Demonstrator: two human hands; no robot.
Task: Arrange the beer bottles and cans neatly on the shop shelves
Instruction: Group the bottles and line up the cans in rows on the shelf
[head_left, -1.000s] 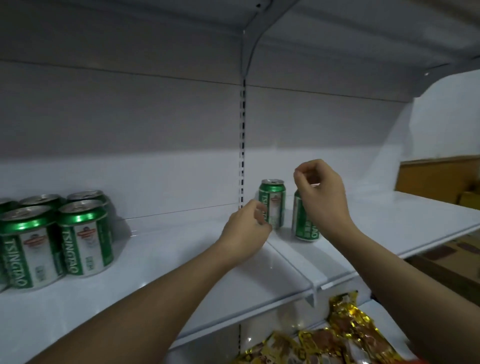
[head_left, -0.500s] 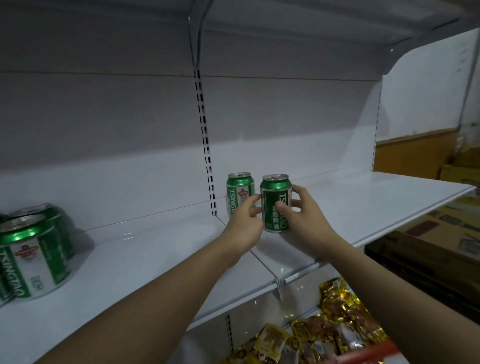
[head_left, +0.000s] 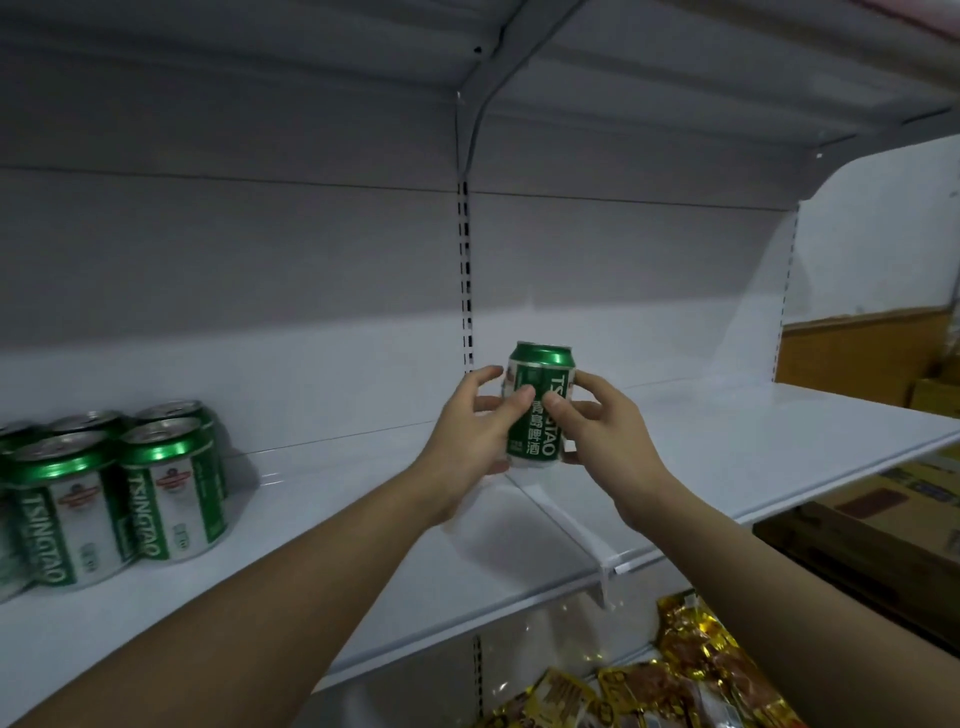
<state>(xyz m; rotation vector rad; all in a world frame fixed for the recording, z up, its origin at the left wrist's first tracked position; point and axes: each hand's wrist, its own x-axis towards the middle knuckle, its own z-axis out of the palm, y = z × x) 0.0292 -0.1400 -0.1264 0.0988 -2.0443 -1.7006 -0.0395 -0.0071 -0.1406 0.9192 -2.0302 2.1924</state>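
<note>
Gripping the upright can (head_left: 540, 410), left hand (head_left: 470, 441) faces right hand (head_left: 602, 436).

Setting: a shop. We note white metal gondola shelving (head_left: 779, 441) on slotted steel uprights (head_left: 466, 270), a cluster of green-and-white Tsingtao beer cans (head_left: 119, 483) in stock, gold foil snack packets (head_left: 691, 670) on the tier below, and brown cardboard cartons (head_left: 893, 519) alongside.

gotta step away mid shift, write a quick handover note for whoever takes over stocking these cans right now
Left hand and right hand both grip one green Tsingtao can, upright, above the joint between the two boards of the white shelf.
Done: a cluster of cans stands at the shelf's far left.
Left: set the held can down in line. Whether another can stands behind it cannot be seen.
</note>
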